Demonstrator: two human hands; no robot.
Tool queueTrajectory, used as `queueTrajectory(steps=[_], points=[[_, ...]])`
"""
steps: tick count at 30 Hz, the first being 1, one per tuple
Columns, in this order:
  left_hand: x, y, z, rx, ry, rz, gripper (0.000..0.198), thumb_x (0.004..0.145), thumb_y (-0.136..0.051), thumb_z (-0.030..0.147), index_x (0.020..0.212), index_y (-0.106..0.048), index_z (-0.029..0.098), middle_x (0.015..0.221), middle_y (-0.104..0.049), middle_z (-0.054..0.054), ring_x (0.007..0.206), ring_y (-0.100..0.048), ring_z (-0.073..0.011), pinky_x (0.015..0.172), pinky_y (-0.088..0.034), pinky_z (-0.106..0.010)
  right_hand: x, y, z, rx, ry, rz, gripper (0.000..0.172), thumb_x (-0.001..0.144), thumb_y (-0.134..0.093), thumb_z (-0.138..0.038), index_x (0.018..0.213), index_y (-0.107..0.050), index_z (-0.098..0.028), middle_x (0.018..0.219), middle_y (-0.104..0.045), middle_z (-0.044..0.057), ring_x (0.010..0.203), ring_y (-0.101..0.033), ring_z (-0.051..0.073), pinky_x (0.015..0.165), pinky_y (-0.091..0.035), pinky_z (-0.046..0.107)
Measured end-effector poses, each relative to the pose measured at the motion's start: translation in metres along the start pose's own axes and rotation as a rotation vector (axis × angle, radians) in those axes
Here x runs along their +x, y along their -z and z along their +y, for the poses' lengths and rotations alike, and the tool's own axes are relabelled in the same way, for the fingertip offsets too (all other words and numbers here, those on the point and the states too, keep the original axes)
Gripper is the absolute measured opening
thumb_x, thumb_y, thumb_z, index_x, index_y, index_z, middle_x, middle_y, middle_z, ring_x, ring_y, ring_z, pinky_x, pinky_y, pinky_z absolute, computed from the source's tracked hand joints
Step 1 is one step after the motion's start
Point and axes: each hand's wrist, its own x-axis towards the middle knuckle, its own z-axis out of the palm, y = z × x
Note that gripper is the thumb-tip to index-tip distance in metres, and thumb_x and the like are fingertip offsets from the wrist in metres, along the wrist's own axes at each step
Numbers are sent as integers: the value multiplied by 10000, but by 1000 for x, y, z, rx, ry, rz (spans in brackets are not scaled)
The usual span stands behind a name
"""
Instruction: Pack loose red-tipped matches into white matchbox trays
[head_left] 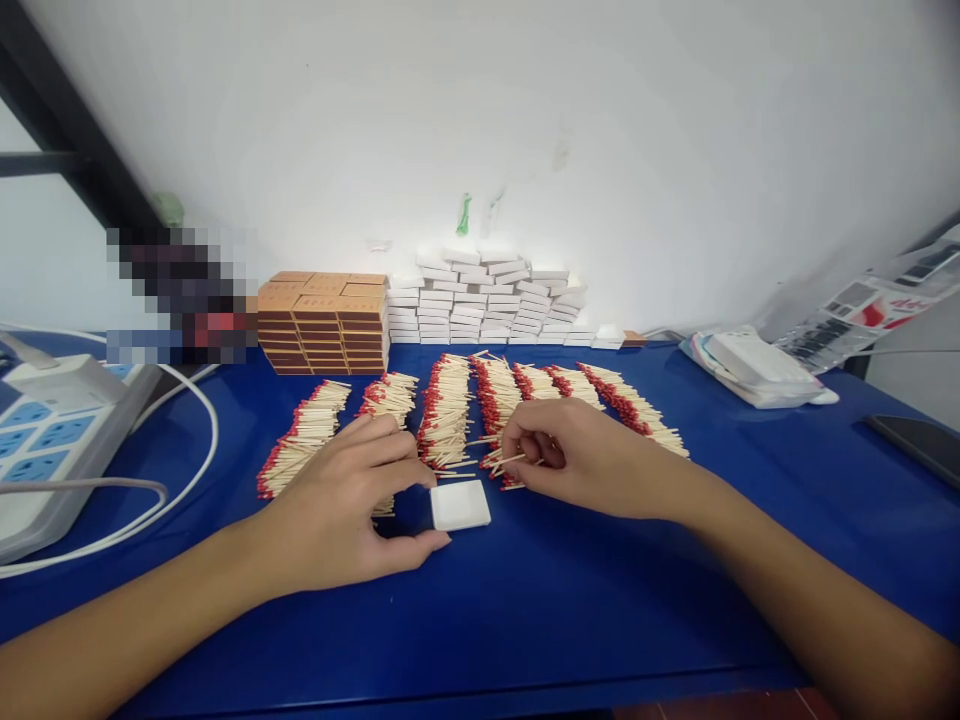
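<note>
Head view: left hand (337,520) steadies white tray (460,505); right hand (581,460) pinches matches (504,462).

tray (460,505) lies on table (570,600), between left hand (337,515) and right hand (581,458). matches (450,405) lie in rows just behind it. behind those, at the wall: sleeve stack (324,322) left, tray stack (487,298) right. power strip (45,430) far left.
</note>
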Motion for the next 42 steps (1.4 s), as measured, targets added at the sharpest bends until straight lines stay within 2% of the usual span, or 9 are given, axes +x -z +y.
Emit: queueTrajectory(steps=[4,8,15,18,26,33,38,42], points=[[0,0,-1,-3,4,-6,250,893,-797,428,989,-738,205,830,-644,-32,829,-560,-212,790,-455,-382,1,0,0,28,-12,19,129,954,-682,-279,858,-691,-193,735,-648,-9,662,-549,134,588,-400,274],[0,-1,-1,5,5,5,252,889,-802,429,993,-742,207,834,-645,-32,834,-559,-215,800,-451,-387,-1,-1,-3,107,-13,12,118,968,-690,-304,905,-708,-205,762,-656,-16,681,-561,128,592,-420,260],[-1,-1,2,3,24,3,251,902,-787,430,1015,-743,211,864,-663,-37,859,-560,-216,818,-452,-395,-1,-22,-21,79,78,37,47,943,-705,-205,903,-728,-201,753,-619,-28,673,-546,112,610,-391,254],[-1,-1,2,-1,29,-1,231,908,-780,421,1004,-740,214,864,-665,-35,860,-565,-214,823,-457,-394,0,-27,-22,56,106,28,29,943,-726,-219,935,-751,-206,731,-597,-36,664,-533,112,618,-376,261],[-1,-1,2,9,17,10,235,909,-785,412,1021,-742,211,856,-666,-34,847,-570,-213,812,-459,-399,-5,-8,-18,39,119,-49,50,937,-720,-202,942,-767,-219,758,-626,-24,687,-547,125,624,-387,268],[1,1,4,2,7,13,198,917,-777,387,994,-737,208,855,-669,-37,843,-571,-212,801,-455,-398,-5,-16,-22,-13,119,-130,136,973,-670,-198,839,-648,-200,805,-611,-24,722,-528,122,654,-373,268],[0,1,5,4,7,10,189,916,-777,381,991,-739,212,841,-665,-34,827,-567,-209,782,-447,-392,-5,-23,-26,16,97,-78,109,1001,-646,-202,897,-678,-201,765,-602,-30,707,-535,122,636,-369,266],[0,1,5,5,2,27,187,910,-789,371,983,-734,208,840,-663,-31,825,-567,-205,784,-451,-389,-8,-11,-21,11,106,3,97,1002,-662,-243,946,-735,-215,738,-623,-24,685,-556,130,624,-378,269]])
